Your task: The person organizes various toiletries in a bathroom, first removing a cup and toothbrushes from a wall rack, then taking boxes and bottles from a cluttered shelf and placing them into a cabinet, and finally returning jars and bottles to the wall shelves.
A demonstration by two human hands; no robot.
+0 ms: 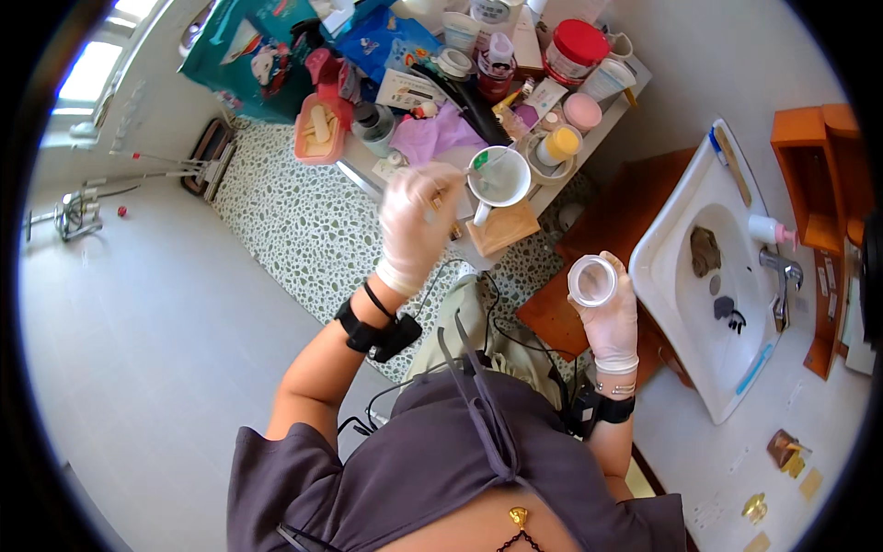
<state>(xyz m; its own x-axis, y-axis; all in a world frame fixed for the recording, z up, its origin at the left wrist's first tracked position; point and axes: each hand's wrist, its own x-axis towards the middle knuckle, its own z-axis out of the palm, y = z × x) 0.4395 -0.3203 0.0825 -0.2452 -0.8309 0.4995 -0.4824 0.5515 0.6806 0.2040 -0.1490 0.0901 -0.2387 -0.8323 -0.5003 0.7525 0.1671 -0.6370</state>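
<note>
My right hand [613, 327], in a thin whitish glove, grips a small clear round cup [591, 281] with its mouth turned up. My left hand [416, 221], gloved the same way, hovers at the table's front edge just left of a white mug [499, 177]. Its fingers are curled together and blurred. A small brownish bit shows at them, but what they hold is hard to make out. Inside the mug is something translucent with a green spot near the rim. In front of the mug lies a light wooden block [502, 227].
The cluttered table holds a yellow-capped bottle [558, 145], a red-lidded jar [576, 51], a purple cloth [436, 134] and a pink box [321, 129]. At right stands a white washbasin [694, 304] with a metal tap [782, 267]. Cables hang near my legs.
</note>
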